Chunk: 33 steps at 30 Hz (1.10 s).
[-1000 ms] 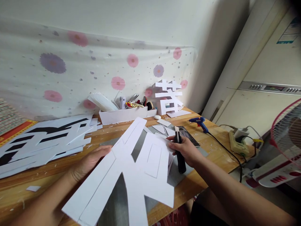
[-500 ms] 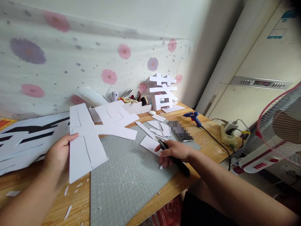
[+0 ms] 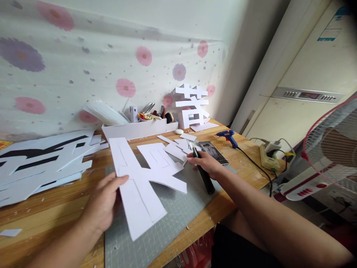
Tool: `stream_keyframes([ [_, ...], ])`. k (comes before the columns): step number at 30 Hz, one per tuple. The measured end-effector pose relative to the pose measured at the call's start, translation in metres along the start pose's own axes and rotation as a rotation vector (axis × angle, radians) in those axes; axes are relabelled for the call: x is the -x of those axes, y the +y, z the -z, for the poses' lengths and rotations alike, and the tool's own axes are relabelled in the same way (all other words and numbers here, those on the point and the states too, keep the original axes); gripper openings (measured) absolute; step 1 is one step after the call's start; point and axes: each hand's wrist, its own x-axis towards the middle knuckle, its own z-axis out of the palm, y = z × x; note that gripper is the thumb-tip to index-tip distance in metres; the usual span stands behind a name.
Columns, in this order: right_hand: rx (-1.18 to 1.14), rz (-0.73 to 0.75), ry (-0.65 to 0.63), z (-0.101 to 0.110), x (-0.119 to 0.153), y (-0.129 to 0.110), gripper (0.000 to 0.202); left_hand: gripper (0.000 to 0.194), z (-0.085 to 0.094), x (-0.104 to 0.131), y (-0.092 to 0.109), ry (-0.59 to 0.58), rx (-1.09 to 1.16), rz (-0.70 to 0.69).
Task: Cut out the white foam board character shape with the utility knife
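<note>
While our left hand (image 3: 104, 203) pinches the white cutout (image 3: 142, 178) by its left edge over the mat (image 3: 178, 216), our right hand (image 3: 208, 163) is closed round a black knife (image 3: 203, 174), just right of the cutout.

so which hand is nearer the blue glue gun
Right. The right hand, holding a black knife, sits just short of the glue gun; the left hand is across the mat.

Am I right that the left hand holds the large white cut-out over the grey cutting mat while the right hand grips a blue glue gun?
Not quite. In the head view the right hand grips a black craft knife; the blue glue gun lies untouched on the table. The left hand does hold the large white cut-out over the grey cutting mat.
</note>
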Motion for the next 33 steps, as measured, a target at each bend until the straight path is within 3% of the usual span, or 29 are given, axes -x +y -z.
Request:
stream_keyframes([
  [4,0.012,0.018,-0.029,0.006,0.006,-0.001,0.034,0.044,-0.011,0.008,-0.01,-0.069,-0.07,0.127],
  [9,0.104,0.092,-0.153,0.006,0.012,0.003,0.037,0.047,-0.002,-0.001,-0.012,-0.117,-0.223,0.153],
  [14,0.009,-0.008,-0.137,0.006,0.01,0.005,0.035,0.053,0.011,-0.002,-0.011,0.027,-0.338,-0.206],
  [16,-0.002,-0.031,-0.155,0.007,0.011,0.005,0.032,0.048,0.014,0.0,-0.01,0.0,-0.396,-0.346],
  [18,0.032,-0.038,-0.183,0.008,0.012,0.004,0.025,0.034,0.015,-0.001,-0.011,-0.112,-0.474,-0.443],
  [20,0.094,-0.034,-0.214,0.008,0.014,0.004,0.018,0.016,0.016,-0.005,-0.014,-0.308,-0.627,-0.587],
  [23,0.247,-0.05,-0.248,0.005,0.017,0.005,0.012,0.03,0.018,-0.014,-0.023,-0.642,-1.075,-0.881],
  [27,0.411,-0.066,-0.289,-0.001,0.019,0.006,0.011,0.066,0.024,-0.022,-0.035,-0.825,-1.404,-0.766],
  [33,0.477,0.008,-0.334,-0.002,0.021,0.004,0.012,0.103,0.025,-0.023,-0.033,-0.885,-1.418,-0.701],
])
